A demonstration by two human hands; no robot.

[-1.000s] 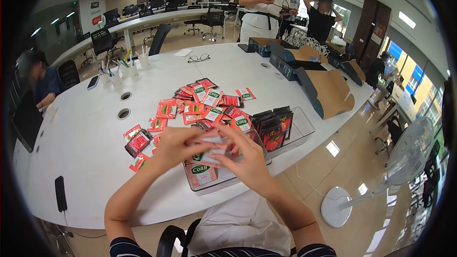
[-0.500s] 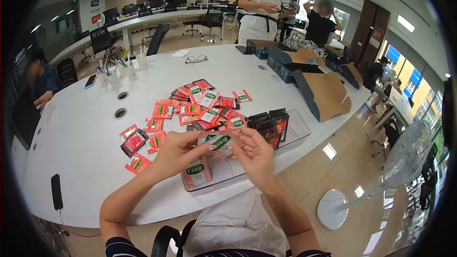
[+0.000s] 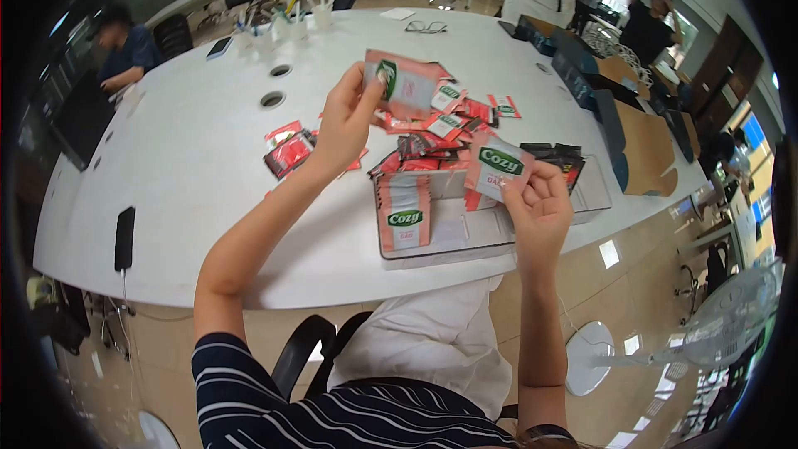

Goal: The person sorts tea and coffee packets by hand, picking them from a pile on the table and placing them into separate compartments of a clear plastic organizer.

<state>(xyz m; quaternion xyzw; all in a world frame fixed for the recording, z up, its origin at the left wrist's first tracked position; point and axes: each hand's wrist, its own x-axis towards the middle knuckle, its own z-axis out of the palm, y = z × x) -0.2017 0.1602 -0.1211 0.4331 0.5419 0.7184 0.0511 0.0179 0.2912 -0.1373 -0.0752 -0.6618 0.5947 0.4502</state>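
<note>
My left hand (image 3: 343, 122) is raised over the pile and pinches a pink-and-white Cozy sachet (image 3: 411, 91), slightly blurred. In my right hand (image 3: 544, 212) is another Cozy sachet (image 3: 490, 173), its green label facing me, above a clear plastic tray (image 3: 453, 259). A row of pink Cozy sachets (image 3: 405, 229) stands upright in the tray's left end. Black sachets (image 3: 567, 158) stand toward its right end, partly behind my right hand. Beyond the tray lies a loose pile of red and pink sachets (image 3: 428, 147), partly covered by the left hand's sachet.
Left of the pile lie a few more sachets (image 3: 291, 156). Opened cardboard boxes (image 3: 644, 145) line the right side. Glasses (image 3: 426, 27), cups of pens (image 3: 291, 27) and phones (image 3: 125, 237) are on the white table (image 3: 199, 175). A fan (image 3: 706, 316) stands at right; other people are around.
My hands were together on a sachet over the tray. They have moved apart, the left up and away, each with a sachet. The view has tilted downward and shifted left.
</note>
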